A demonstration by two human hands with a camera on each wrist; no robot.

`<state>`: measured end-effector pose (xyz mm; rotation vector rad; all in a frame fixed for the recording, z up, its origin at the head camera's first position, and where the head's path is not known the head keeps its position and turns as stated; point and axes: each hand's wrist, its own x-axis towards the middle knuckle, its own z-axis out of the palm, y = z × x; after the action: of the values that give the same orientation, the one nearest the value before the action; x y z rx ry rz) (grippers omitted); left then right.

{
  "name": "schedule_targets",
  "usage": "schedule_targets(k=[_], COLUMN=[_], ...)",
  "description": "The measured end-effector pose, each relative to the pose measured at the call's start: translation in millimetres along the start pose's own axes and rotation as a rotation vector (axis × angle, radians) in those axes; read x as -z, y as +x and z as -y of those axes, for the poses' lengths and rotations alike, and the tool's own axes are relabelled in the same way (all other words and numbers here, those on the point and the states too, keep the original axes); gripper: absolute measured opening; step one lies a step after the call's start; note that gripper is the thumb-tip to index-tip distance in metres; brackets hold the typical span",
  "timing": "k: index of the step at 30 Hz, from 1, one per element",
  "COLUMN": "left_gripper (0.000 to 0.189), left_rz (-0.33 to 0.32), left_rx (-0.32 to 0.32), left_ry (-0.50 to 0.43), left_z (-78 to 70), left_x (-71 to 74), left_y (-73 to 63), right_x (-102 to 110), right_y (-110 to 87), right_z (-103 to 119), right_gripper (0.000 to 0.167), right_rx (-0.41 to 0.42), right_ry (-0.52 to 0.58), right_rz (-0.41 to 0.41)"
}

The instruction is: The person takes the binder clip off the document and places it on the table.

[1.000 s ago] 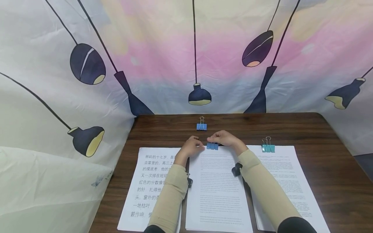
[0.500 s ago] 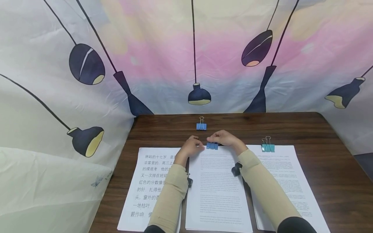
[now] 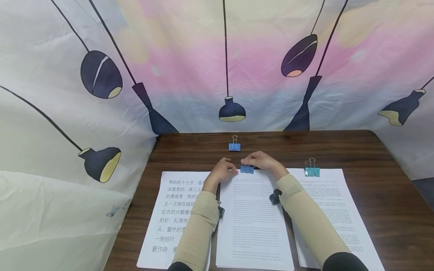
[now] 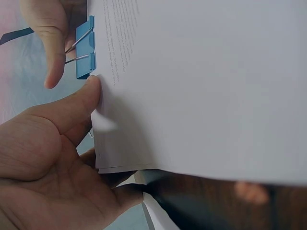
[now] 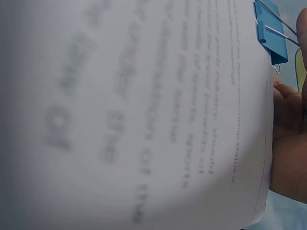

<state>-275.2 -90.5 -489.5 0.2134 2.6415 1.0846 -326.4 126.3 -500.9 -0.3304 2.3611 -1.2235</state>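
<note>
A blue binder clip [image 3: 246, 170] sits on the top edge of the middle paper stack [image 3: 252, 218]. My right hand [image 3: 261, 161] pinches the clip's wire handles from behind; in the right wrist view only part of this hand shows at the right edge. Just left of the clip, my left hand [image 3: 222, 171] grips the stack's top edge near its corner. The left wrist view has the left thumb [image 4: 88, 93] on the top sheet, its tip right at the clip's end, with other fingers partly hidden beneath the paper.
Another blue binder clip [image 3: 234, 146] stands farther back on the brown wooden table [image 3: 190, 150]. A left paper stack [image 3: 162, 229] carries large Chinese print. The right paper stack [image 3: 339, 210] has a teal binder clip [image 3: 312, 172] on its top edge. Behind hangs a printed curtain [image 3: 196, 75].
</note>
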Motion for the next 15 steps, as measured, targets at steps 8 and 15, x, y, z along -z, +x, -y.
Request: schedule_targets(k=[8, 15], left_gripper=[0.017, 0.017], left_rz=[0.003, 0.001], left_rx=[0.015, 0.016], left_ry=[0.002, -0.001], left_z=[-1.0, -1.4], left_x=[-0.1, -0.6], left_y=[-0.8, -0.8], right_x=[0.6, -0.4], right_y=[0.5, -0.3], right_z=[0.4, -0.3], right_gripper=[0.046, 0.045], right_rx=[0.002, 0.002], right_ry=[0.008, 0.017], right_rz=[0.000, -0.007])
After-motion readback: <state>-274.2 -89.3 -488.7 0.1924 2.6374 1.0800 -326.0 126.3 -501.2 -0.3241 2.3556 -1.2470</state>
